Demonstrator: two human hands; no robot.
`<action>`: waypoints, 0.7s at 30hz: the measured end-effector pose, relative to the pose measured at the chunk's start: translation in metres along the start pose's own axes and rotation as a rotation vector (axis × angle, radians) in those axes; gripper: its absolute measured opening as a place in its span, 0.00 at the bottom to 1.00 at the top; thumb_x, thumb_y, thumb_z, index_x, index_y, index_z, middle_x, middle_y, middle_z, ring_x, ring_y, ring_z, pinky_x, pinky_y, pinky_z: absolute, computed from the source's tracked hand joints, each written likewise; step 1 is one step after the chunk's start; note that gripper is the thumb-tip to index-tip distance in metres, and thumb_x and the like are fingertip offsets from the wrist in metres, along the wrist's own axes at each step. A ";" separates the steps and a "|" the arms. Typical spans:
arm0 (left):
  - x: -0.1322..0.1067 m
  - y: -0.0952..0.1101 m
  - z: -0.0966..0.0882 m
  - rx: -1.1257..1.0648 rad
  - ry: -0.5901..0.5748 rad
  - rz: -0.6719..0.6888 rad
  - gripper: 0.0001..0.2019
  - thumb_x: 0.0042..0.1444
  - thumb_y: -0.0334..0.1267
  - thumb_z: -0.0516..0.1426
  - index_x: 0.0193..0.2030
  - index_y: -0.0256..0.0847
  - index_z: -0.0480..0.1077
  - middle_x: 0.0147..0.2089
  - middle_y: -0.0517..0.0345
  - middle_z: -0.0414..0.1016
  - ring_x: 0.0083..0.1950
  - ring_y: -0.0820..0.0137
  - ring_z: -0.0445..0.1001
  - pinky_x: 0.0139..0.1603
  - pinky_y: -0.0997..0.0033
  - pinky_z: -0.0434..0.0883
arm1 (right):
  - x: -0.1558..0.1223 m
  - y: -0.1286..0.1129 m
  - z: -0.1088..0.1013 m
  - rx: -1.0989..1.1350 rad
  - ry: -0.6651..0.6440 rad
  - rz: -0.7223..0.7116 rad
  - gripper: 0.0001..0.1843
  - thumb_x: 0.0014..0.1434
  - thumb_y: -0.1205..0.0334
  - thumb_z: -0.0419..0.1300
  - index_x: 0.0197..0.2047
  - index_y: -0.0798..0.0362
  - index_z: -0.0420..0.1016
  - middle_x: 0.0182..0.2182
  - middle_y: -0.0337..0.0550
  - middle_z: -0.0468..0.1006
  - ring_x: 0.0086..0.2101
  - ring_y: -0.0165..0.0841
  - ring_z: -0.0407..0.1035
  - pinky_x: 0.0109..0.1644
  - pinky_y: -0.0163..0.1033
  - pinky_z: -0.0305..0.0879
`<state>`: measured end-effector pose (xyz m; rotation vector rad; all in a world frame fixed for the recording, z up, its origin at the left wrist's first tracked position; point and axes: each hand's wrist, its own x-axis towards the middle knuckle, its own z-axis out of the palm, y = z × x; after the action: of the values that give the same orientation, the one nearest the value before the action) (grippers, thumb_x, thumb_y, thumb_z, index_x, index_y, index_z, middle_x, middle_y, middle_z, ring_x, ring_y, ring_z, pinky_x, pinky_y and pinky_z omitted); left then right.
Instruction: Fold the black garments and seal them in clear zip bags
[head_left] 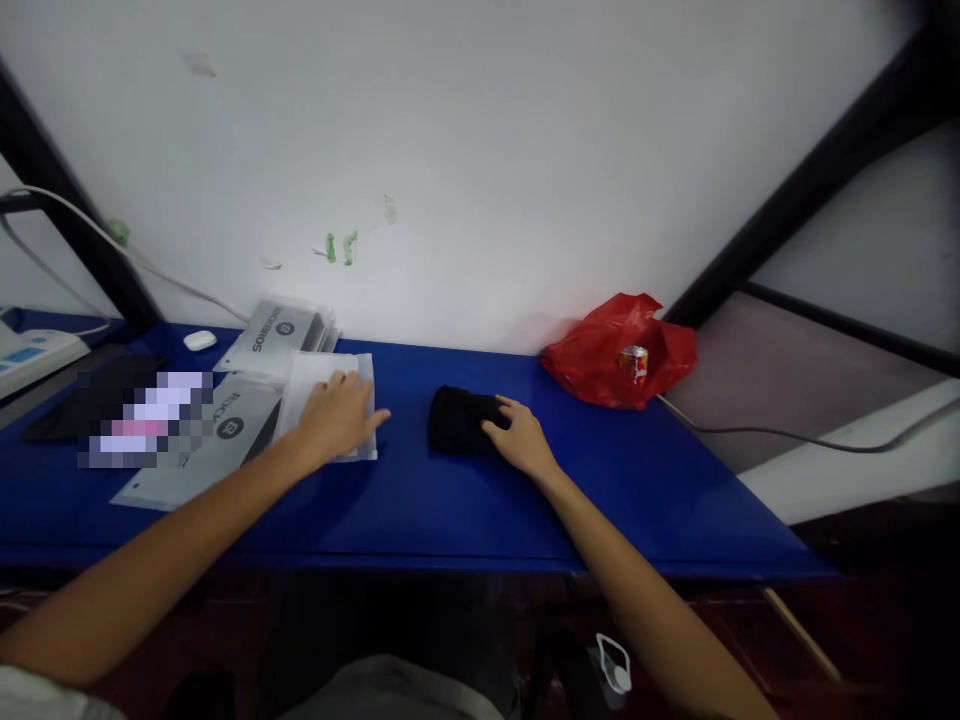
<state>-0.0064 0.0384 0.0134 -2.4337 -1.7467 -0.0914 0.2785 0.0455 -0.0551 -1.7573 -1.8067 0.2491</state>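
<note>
My left hand point(337, 415) lies on a small frosted zip bag point(361, 372), its thumb stretched out to the right and its fingers spread over the plastic. Beneath and to the left of that bag is a larger clear zip bag point(187, 455) with dark printed lettering and a round logo. My right hand point(520, 437) has its thumb and fingers on the right end of a black folded fabric bundle point(461, 420), which rests on the blue table point(465, 510). What the bundle is exactly cannot be made out.
A stack of printed zip bags point(274, 335) lies against the wall, near a small white case point(200, 341). Further left are a black flat item point(112, 385) and a white device with a screen point(37, 355). A red plastic bag point(600, 350) and a cable point(787, 440) are at the right.
</note>
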 end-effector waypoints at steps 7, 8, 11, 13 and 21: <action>-0.008 0.007 0.020 0.077 -0.082 0.032 0.17 0.60 0.36 0.48 0.52 0.31 0.68 0.53 0.38 0.70 0.54 0.49 0.66 0.51 0.52 0.65 | -0.003 -0.009 -0.004 0.006 -0.022 -0.049 0.16 0.58 0.53 0.57 0.40 0.56 0.78 0.52 0.55 0.74 0.52 0.44 0.69 0.57 0.49 0.64; -0.006 0.007 0.017 0.085 -0.081 0.027 0.17 0.60 0.34 0.48 0.52 0.32 0.68 0.52 0.39 0.70 0.54 0.49 0.66 0.51 0.52 0.65 | -0.003 -0.009 -0.006 0.024 -0.016 -0.060 0.17 0.59 0.52 0.55 0.40 0.56 0.78 0.51 0.54 0.75 0.51 0.43 0.69 0.57 0.48 0.64; 0.000 0.016 0.014 0.051 -0.023 0.036 0.19 0.60 0.30 0.45 0.56 0.32 0.65 0.55 0.40 0.69 0.55 0.52 0.66 0.51 0.54 0.65 | 0.001 -0.001 -0.016 0.044 0.025 -0.100 0.19 0.62 0.51 0.51 0.45 0.54 0.76 0.49 0.52 0.76 0.51 0.41 0.69 0.59 0.48 0.62; 0.003 0.027 0.020 -0.029 0.037 0.072 0.21 0.62 0.32 0.44 0.60 0.32 0.61 0.60 0.40 0.65 0.60 0.54 0.63 0.56 0.56 0.63 | 0.004 0.012 -0.020 -0.003 0.025 -0.131 0.21 0.63 0.52 0.51 0.51 0.56 0.73 0.51 0.53 0.75 0.54 0.41 0.67 0.61 0.49 0.60; 0.010 0.044 0.063 -0.241 0.010 0.010 0.26 0.65 0.45 0.41 0.65 0.32 0.56 0.68 0.39 0.54 0.69 0.52 0.51 0.66 0.49 0.51 | -0.001 0.055 -0.012 -0.240 -0.080 -0.114 0.29 0.63 0.49 0.49 0.61 0.57 0.65 0.62 0.56 0.62 0.63 0.46 0.53 0.66 0.54 0.51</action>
<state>0.0359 0.0433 -0.0512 -2.5988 -1.8139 -0.3310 0.3315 0.0469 -0.0746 -1.8187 -2.0585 0.0587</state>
